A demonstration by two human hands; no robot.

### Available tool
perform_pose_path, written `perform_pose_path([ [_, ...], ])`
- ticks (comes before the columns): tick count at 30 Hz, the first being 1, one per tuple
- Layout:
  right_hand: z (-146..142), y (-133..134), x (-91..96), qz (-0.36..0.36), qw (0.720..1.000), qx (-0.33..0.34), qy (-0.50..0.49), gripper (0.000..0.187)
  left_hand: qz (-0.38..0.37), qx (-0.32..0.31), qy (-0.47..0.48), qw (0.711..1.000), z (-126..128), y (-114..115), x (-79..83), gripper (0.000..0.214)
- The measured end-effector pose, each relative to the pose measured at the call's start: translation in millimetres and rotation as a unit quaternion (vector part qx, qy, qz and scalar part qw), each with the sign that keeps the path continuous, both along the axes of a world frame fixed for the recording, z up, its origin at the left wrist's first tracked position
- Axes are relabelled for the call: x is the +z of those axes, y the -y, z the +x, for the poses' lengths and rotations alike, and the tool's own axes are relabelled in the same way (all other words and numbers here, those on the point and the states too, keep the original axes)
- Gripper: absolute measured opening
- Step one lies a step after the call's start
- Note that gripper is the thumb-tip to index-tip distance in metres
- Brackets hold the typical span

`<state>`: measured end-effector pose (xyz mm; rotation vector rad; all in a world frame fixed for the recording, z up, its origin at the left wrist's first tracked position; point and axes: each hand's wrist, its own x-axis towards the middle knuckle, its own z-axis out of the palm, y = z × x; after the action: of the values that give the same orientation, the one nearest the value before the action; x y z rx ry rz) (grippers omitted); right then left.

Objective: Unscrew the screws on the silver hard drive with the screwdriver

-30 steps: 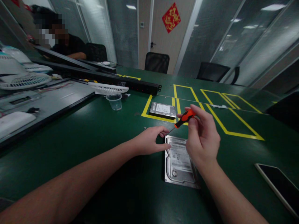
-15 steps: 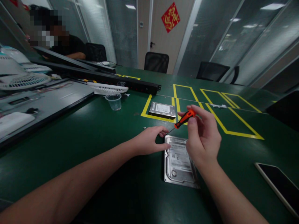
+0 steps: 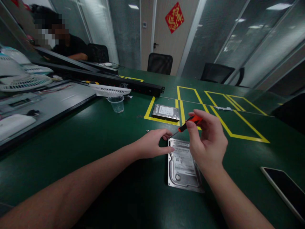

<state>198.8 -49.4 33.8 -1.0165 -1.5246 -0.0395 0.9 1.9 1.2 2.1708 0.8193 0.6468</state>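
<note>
A silver hard drive (image 3: 184, 163) with a white label lies flat on the green table, its lower right side partly covered by my right hand (image 3: 208, 140). That hand is closed around the orange and black handle of a screwdriver (image 3: 183, 128). The screwdriver slants down to the left, its tip at the drive's far left corner. At this same corner, my left hand (image 3: 157, 143) grips the drive, thumb on the label and curled fingers beside the tip. Small metal bits, perhaps screws (image 3: 147, 131), lie just beyond my left hand.
Another hard drive (image 3: 166, 112) sits inside a yellow tape outline. Left of it stand a clear plastic cup (image 3: 116, 105), a white fan grille (image 3: 111, 91) and a long black bar (image 3: 143, 87). A phone (image 3: 284, 187) lies at right. A person (image 3: 73, 46) sits at the far left.
The screwdriver handle has turned and tilted slightly lower, and my right hand has shifted a little to the right with its fingers rolled. My left hand and the drive stay in place.
</note>
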Motion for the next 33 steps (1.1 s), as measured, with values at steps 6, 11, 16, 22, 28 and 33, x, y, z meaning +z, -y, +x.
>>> perform_pose_path([
  [6, 2.0, 3.7, 1.9, -0.015, 1.0, 0.011, 0.003, 0.039, 0.008, -0.007, 0.006, 1.0, 0.0, -0.4, -0.9, 0.047],
  [11, 1.5, 1.7, 1.4, -0.011, 1.0, 0.007, -0.007, 0.038, 0.005, -0.002, 0.005, 1.0, -0.2, -0.2, -0.7, 0.048],
  [16, 1.4, -1.7, 0.6, 0.022, 1.0, -0.012, -0.001, 0.035, 0.001, -0.002, 0.009, 1.0, -0.3, -0.5, -1.9, 0.049],
  [22, 0.4, 2.7, 1.8, -0.014, 1.0, 0.007, -0.014, 0.038, 0.004, -0.003, 0.004, 1.0, -0.1, -0.7, -1.8, 0.048],
  [28, -0.3, 3.2, 2.0, -0.009, 1.0, 0.016, -0.024, 0.038, 0.003, -0.003, 0.006, 1.0, -0.3, 0.2, -0.1, 0.048],
  [33, -0.2, -1.4, 0.4, 0.026, 0.999, -0.01, -0.02, 0.039, 0.004, 0.001, 0.005, 1.0, 0.0, 0.4, -0.1, 0.049],
])
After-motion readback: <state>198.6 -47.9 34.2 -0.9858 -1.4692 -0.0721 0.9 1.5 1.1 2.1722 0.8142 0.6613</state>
